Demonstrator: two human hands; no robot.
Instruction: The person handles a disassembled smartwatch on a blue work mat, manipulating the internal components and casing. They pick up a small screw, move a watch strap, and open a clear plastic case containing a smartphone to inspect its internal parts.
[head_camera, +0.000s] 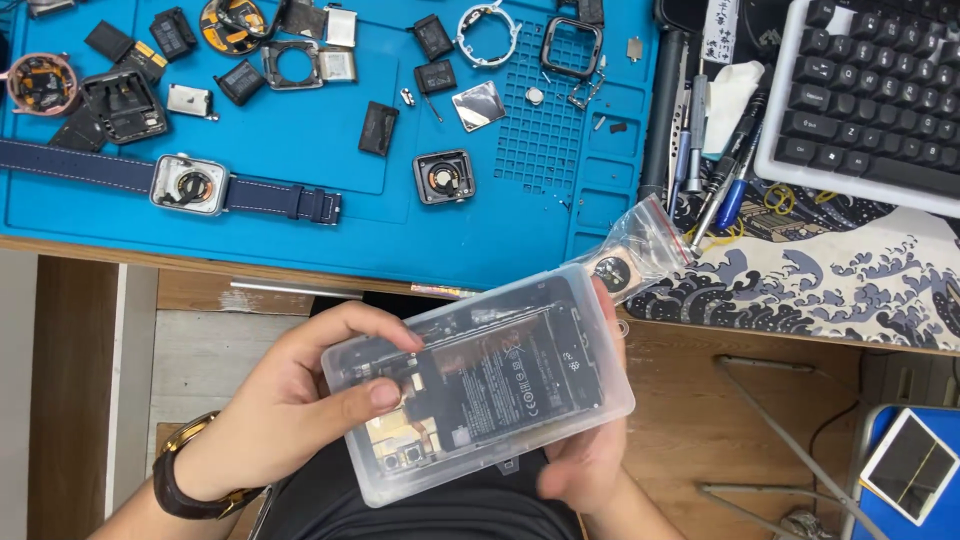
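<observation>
Two hands hold one clear frosted plastic case (478, 385) w/ an opened phone inside, black battery and boards showing; it sits tilted in the air below the counter (300, 270) edge, over the lap. Largest item around is the blue silicone repair mat (300, 215) on the counter, then the dark keyboard w/ white frame (870, 95) at right on a wave-print desk pad (840, 290). Left hand (290, 405) grips the case's near end, thumb on top, fingers (385, 330) curled over the far edge. Right hand (585, 470) cups the other end from under; fingers mostly hidden, closed on the case. Smaller: a silver square watch on a navy strap (190, 185), a caseless watch body (444, 177), a clear zip bag w/ a round part (630, 255) just behind the case. Risk, imo: case is off the counter, so a slip drops it to the floor; the bag could get knocked off too.
</observation>
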